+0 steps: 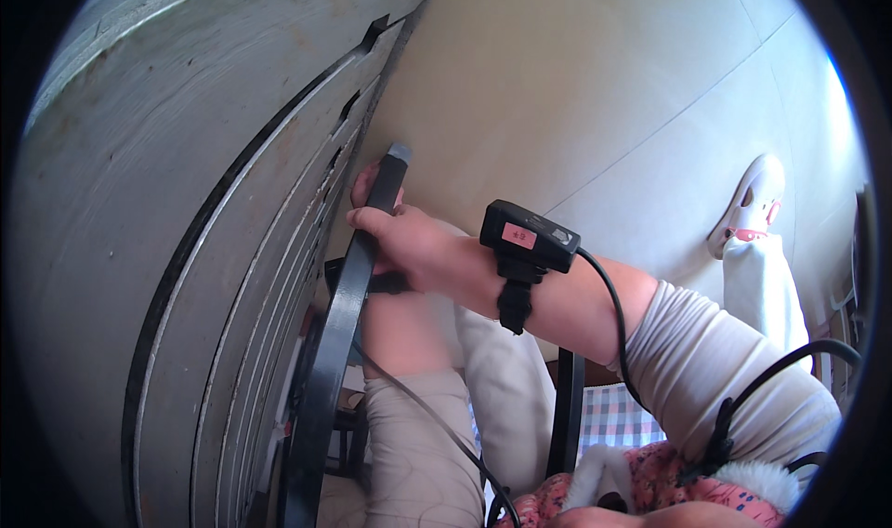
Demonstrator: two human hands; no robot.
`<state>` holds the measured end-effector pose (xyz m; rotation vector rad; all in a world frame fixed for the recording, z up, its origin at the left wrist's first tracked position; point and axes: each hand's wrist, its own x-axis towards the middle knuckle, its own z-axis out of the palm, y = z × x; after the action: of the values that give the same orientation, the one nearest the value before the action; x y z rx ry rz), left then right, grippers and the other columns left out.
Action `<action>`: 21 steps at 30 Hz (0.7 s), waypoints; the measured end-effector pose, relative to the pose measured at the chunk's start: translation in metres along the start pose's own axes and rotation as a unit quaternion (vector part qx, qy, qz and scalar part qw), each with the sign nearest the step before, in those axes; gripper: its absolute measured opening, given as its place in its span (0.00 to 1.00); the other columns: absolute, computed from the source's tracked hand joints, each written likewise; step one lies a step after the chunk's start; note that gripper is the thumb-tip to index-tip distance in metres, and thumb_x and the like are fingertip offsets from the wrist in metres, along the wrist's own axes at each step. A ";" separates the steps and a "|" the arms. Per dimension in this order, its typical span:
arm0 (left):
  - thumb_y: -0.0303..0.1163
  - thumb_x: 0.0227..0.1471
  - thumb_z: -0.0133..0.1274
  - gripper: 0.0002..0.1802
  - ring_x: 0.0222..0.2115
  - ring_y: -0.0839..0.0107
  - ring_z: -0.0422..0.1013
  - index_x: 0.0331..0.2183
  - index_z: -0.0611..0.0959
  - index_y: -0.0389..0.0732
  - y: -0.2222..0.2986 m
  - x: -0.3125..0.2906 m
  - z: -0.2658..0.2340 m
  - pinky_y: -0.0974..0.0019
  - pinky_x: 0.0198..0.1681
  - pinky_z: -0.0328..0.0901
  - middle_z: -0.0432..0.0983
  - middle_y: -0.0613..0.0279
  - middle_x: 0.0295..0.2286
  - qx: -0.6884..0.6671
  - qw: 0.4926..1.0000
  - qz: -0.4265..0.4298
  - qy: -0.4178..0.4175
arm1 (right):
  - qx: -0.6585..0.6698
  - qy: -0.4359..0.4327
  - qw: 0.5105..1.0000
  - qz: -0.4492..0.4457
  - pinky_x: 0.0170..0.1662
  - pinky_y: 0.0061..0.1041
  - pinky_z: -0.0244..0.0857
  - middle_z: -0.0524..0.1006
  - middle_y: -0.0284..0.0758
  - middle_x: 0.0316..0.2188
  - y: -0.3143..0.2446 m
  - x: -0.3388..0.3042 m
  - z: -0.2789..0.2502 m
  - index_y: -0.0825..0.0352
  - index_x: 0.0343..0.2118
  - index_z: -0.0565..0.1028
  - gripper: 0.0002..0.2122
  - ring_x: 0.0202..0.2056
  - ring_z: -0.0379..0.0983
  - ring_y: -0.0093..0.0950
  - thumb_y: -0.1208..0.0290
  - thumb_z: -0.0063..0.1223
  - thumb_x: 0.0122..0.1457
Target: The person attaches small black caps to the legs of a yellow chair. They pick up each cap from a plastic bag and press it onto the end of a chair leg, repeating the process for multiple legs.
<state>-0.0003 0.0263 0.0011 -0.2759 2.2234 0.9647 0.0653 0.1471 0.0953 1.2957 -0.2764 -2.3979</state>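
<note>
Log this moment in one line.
right hand: gripping black bar | left wrist: partly behind bar, grip unclear | grey panels: at left

There is one black bar [348, 291] with one gray tip [399, 151]. Two bare forearms [585, 296] and two light sleeves [734, 379] show, plus one black box [530, 236] bearing one pink sticker [518, 236]. Count three stretches of dark cable [609, 286], two white trouser legs [506, 379], one shoe [751, 203], one checked cloth [618, 423] and at least three gray panels [204, 110], the rest too tightly packed to number.
</note>
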 end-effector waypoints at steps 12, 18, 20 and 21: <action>0.37 0.54 0.42 0.12 0.30 0.77 0.66 0.37 0.75 0.42 -0.026 -0.024 -0.006 0.74 0.35 0.61 0.71 0.67 0.29 -0.084 0.996 -0.034 0.012 | 0.006 0.028 0.999 -0.019 0.12 0.19 0.60 0.71 0.35 0.30 -0.012 -0.009 0.000 0.58 0.47 0.52 0.26 0.19 0.70 0.24 0.69 0.57 0.51; 0.35 0.54 0.41 0.10 0.31 0.77 0.66 0.36 0.75 0.43 -0.030 -0.026 -0.008 0.73 0.36 0.60 0.70 0.67 0.29 -0.113 0.993 -0.039 0.024 | -0.003 0.035 0.996 -0.079 0.10 0.19 0.59 0.71 0.36 0.24 -0.001 0.000 -0.003 0.62 0.43 0.56 0.23 0.15 0.69 0.24 0.66 0.59 0.50; 0.34 0.54 0.41 0.10 0.31 0.77 0.66 0.35 0.75 0.43 -0.030 -0.025 -0.007 0.73 0.36 0.60 0.70 0.67 0.30 -0.126 0.991 -0.041 0.027 | 0.006 0.043 0.991 -0.130 0.12 0.19 0.61 0.71 0.36 0.23 0.004 0.006 -0.003 0.64 0.39 0.60 0.20 0.16 0.69 0.24 0.65 0.59 0.51; 0.34 0.54 0.41 0.09 0.31 0.77 0.66 0.35 0.75 0.43 -0.029 -0.025 -0.005 0.73 0.36 0.60 0.70 0.67 0.30 -0.134 0.990 -0.042 0.030 | -0.002 0.027 0.996 -0.090 0.14 0.21 0.62 0.72 0.36 0.23 0.006 0.007 -0.007 0.66 0.37 0.62 0.18 0.17 0.70 0.24 0.64 0.58 0.52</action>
<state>0.0286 0.0004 0.0040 -0.5224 2.1154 1.2233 0.0694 0.1388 0.0887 1.4367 -0.1456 -2.5036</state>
